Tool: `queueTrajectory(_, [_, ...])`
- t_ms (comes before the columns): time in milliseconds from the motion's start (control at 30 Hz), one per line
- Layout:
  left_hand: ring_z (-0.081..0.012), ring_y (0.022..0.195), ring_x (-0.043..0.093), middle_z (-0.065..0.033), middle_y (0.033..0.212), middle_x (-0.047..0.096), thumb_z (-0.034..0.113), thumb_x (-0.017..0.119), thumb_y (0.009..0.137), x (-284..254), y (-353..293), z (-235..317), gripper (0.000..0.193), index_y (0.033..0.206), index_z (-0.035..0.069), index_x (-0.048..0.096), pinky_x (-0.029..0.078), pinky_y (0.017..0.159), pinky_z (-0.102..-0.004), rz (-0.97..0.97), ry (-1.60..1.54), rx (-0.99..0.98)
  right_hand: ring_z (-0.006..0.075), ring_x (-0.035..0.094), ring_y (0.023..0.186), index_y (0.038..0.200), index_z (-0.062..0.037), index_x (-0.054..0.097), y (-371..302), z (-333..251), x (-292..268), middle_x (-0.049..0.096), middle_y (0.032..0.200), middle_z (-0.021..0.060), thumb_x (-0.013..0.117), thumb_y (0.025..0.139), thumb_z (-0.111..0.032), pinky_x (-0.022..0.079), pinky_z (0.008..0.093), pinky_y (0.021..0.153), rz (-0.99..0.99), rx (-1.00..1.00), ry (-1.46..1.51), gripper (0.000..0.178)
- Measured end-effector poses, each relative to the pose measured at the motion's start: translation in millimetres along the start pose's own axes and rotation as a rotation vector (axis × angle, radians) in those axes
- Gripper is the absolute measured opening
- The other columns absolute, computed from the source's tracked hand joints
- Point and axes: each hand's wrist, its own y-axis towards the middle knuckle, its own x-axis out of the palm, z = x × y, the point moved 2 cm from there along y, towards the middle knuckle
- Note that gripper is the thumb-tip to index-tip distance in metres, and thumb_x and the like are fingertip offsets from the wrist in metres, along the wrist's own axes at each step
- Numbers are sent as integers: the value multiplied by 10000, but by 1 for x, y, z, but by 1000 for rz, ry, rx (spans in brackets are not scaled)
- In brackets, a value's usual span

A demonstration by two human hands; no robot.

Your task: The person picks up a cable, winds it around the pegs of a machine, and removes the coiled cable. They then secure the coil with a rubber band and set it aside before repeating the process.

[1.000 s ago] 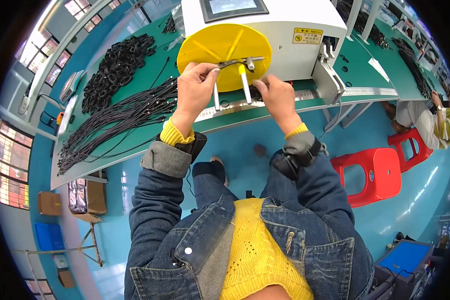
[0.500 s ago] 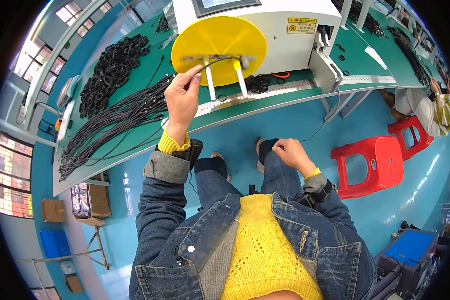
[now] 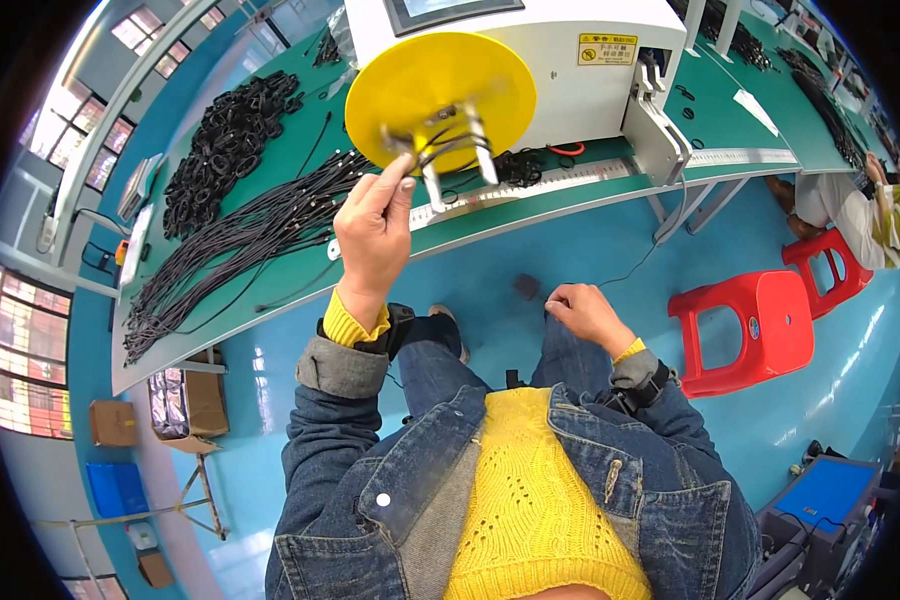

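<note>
Black cable (image 3: 452,143) bends around metal posts (image 3: 483,160) on the yellow disc (image 3: 435,80). The left hand (image 3: 375,228) is at the disc's lower left; whether it pinches the cable, I cannot tell. The right hand (image 3: 590,315), below the disc, is curled, fingertips together. Turning posts could strike too-near fingers.

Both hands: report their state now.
Left hand: partly closed near the yellow disc; whether it holds anything cannot be told.
Right hand: loosely closed, nothing visible held.
</note>
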Motion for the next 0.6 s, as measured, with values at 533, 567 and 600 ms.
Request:
queueTrajectory(533, [-244, 598, 567, -111, 769, 528, 39, 562, 811, 4, 23, 43, 281, 1087, -10, 562, 467, 526, -321, -185, 244, 247, 156, 516, 515, 859, -4, 580, 48, -136, -70, 558, 620, 101, 646, 773, -129, 423, 270, 499, 453, -470, 123, 166])
queueTrajectory(567, [-248, 600, 567, -108, 778, 519, 50, 562, 812, 8, 27, 51, 275, 1081, -5, 564, 466, 518, -323, -229, 280, 258, 156, 516, 515, 859, -4, 580, 54, -139, -71, 558, 620, 101, 646, 773, -129, 423, 270, 499, 461, -469, 123, 166])
queueTrajectory(600, [-252, 603, 568, -105, 786, 510, 61, 562, 812, 12, 30, 57, 269, 1075, 0, 567, 466, 511, -325, -273, 318, 268, 155, 507, 506, 839, -5, 580, 60, -140, -71, 552, 606, 96, 657, 770, -139, 421, 268, 493, 462, -477, 82, 170])
